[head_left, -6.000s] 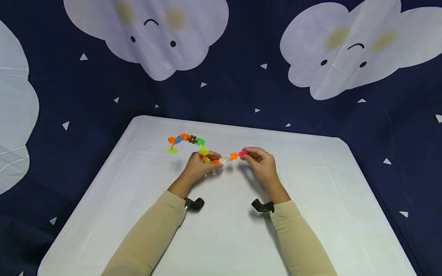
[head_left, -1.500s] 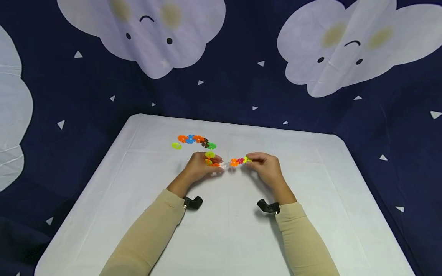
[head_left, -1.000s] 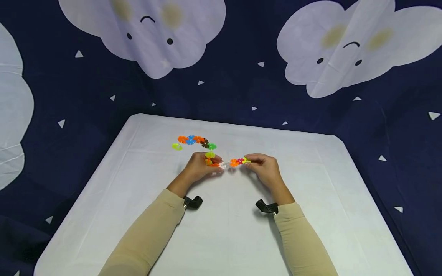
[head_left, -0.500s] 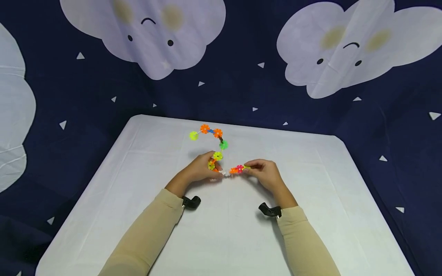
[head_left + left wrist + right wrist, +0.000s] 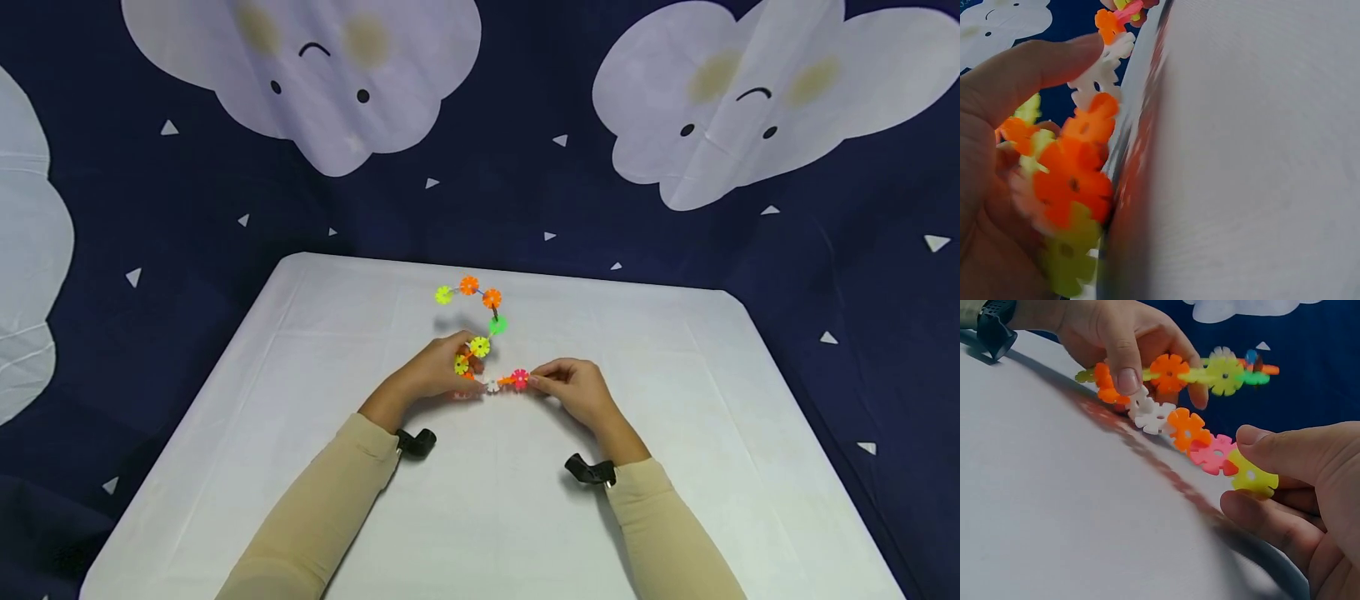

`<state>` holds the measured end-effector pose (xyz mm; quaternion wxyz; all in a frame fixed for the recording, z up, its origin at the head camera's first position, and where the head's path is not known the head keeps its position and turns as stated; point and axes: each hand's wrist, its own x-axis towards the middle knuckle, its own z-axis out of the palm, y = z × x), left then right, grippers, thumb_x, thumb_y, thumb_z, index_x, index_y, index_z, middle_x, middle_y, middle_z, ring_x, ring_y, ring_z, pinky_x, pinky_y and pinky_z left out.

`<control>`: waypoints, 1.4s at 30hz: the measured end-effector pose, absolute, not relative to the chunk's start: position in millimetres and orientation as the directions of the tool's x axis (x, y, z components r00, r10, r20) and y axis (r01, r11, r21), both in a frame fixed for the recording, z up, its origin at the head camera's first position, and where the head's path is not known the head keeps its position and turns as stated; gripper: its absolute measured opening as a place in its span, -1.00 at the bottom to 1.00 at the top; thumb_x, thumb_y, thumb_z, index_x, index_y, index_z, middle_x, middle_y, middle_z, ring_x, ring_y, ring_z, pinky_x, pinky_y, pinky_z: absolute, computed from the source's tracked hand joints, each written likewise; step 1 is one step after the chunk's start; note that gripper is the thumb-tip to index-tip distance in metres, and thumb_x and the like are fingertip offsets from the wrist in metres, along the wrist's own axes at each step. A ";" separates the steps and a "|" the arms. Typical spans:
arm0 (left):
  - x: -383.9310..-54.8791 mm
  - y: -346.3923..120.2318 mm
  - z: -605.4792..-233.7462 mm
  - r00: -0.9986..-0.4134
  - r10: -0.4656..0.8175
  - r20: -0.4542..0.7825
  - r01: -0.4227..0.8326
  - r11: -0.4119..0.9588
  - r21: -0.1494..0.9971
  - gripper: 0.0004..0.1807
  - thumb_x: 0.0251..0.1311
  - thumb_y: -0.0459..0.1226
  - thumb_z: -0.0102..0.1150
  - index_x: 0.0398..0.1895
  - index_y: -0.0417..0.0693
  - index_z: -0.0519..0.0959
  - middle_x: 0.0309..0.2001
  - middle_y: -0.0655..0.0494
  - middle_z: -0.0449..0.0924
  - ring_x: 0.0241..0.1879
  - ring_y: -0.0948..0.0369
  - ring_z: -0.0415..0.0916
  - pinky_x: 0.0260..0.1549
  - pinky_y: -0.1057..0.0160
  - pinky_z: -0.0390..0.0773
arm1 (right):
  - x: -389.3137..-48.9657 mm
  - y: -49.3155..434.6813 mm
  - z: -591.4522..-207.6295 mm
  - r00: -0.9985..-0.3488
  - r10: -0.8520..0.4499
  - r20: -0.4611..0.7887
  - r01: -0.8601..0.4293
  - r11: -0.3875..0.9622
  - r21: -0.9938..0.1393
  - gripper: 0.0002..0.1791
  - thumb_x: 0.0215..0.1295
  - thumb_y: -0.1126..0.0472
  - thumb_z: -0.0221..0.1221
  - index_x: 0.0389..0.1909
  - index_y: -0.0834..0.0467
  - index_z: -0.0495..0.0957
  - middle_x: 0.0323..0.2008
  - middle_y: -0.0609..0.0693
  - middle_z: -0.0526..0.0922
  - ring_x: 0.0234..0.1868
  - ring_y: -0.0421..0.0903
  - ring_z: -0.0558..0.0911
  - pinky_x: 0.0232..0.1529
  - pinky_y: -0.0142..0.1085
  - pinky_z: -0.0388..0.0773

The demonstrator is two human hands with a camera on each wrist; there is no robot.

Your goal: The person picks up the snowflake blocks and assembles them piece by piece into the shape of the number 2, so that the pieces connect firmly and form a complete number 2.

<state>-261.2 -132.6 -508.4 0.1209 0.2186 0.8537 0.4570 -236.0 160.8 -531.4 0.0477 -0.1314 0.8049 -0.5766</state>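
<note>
A curved chain of flower-shaped plastic snowflake discs is held between both hands, close over the white table. My left hand (image 5: pixel 431 368) grips it near the middle, its thumb by the white discs (image 5: pixel 1152 417) and its fingers behind. Beyond the white ones come an orange disc (image 5: pixel 1186 429) and a pink disc (image 5: pixel 1215 454). At that end my right hand (image 5: pixel 577 387) pinches a yellow disc (image 5: pixel 1254 477), joined to the pink one, between thumb and fingers. The other end arcs away past a green disc (image 5: pixel 498 325) to a yellow-green end disc (image 5: pixel 443 295).
The white table (image 5: pixel 480 500) has rounded far corners. Behind it hangs a dark blue cloth (image 5: pixel 525 192) printed with clouds and small triangles. Each wrist carries a black camera mount, such as the left one (image 5: pixel 417 443).
Six seconds ago my right fingers were on the pink disc; by 1.5 seconds ago they held the yellow disc beyond it. Since then the chain's far end has swung right, and both hands have come slightly nearer.
</note>
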 end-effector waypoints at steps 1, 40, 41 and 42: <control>-260.9 -132.3 -508.6 -0.876 0.483 -0.014 0.264 0.503 0.823 -0.19 0.03 -0.23 0.69 0.35 -0.07 0.48 -0.02 0.07 0.67 -0.03 0.09 0.56 0.12 0.05 0.53 | -235.0 160.5 -531.7 -0.960 -0.271 0.071 -0.155 0.304 -0.940 -0.85 0.33 0.24 0.47 -0.21 0.26 0.79 -0.35 0.06 0.80 -0.29 0.05 0.79 -0.24 -0.23 0.73; -250.0 -119.8 -512.4 -0.842 0.509 -0.181 0.269 0.686 0.676 0.12 0.12 0.16 0.57 0.65 -0.05 0.24 0.51 -0.08 0.23 0.46 0.00 0.15 0.43 -0.11 0.25 | -210.4 161.2 -540.7 -0.914 -0.310 0.263 -0.401 0.583 -0.706 -0.93 0.38 0.19 0.44 -0.30 0.09 0.79 -0.41 -0.20 0.68 -0.47 -0.22 0.57 -0.45 -0.29 0.54; -248.8 -120.0 -513.5 -0.841 0.508 -0.185 0.264 0.685 0.678 0.13 0.11 0.17 0.57 0.65 -0.04 0.23 0.52 -0.08 0.23 0.47 0.01 0.14 0.44 -0.11 0.24 | -209.7 162.1 -540.7 -0.917 -0.310 0.252 -0.393 0.587 -0.708 -0.92 0.38 0.18 0.44 -0.29 0.10 0.79 -0.40 -0.19 0.69 -0.45 -0.22 0.58 -0.43 -0.29 0.56; -247.4 -120.4 -514.6 -0.841 0.506 -0.190 0.257 0.683 0.684 0.14 0.11 0.18 0.56 0.65 -0.04 0.22 0.53 -0.08 0.22 0.48 0.01 0.13 0.44 -0.12 0.23 | -209.3 163.1 -540.9 -0.920 -0.309 0.240 -0.384 0.593 -0.708 -0.91 0.39 0.16 0.44 -0.27 0.10 0.79 -0.39 -0.19 0.69 -0.44 -0.22 0.58 -0.42 -0.29 0.57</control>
